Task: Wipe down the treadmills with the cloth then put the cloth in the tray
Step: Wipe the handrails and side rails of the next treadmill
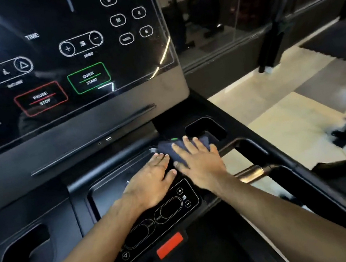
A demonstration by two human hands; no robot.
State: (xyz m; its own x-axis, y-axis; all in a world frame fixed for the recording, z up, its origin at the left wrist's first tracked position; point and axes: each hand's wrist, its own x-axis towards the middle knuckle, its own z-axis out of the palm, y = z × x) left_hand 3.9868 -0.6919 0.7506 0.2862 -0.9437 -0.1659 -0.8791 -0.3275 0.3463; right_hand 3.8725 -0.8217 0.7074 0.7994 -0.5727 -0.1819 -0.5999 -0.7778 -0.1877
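Cloth [165, 150]: dark, folded, at far right corner of tray [92, 195], below treadmill [77, 127] screen.
Right hand [199, 163]: palm down, fingers straight and spread, pressing the cloth flat; no grasp.
Left hand [150, 183]: palm down on tray, fingers extended and released, tips at the cloth's left edge.

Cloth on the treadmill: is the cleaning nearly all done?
Not quite. What is already wiped I cannot tell. Right now the right hand presses the cloth flat at the far corner of the tray, the left hand flat beside it. Left: let go and leave the cloth in the tray.
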